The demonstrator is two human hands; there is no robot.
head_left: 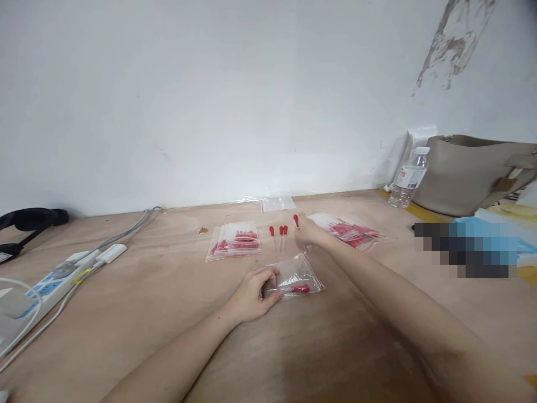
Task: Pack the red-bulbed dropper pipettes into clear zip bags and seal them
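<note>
My left hand (260, 291) is closed on the left edge of a clear zip bag (293, 271) lying on the table. One dropper with a red bulb (300, 289) lies at the bag; whether it is inside or on top I cannot tell. Farther forward, my right hand (306, 230) pinches another red-bulbed dropper (296, 220), its tube partly hidden by the fingers. Just left of that hand, several droppers (281, 230) lie side by side, bulbs away from me. Filled bags of droppers are piled at the left (237, 240) and behind my right forearm (352, 230).
A flat zip bag (278, 204) lies by the wall. At the left are a power strip (54, 285) with cables and a black headset (29, 224). A water bottle (409, 179), a grey bag (470, 173) and a blue item (482, 229), partly blurred out, are at the right.
</note>
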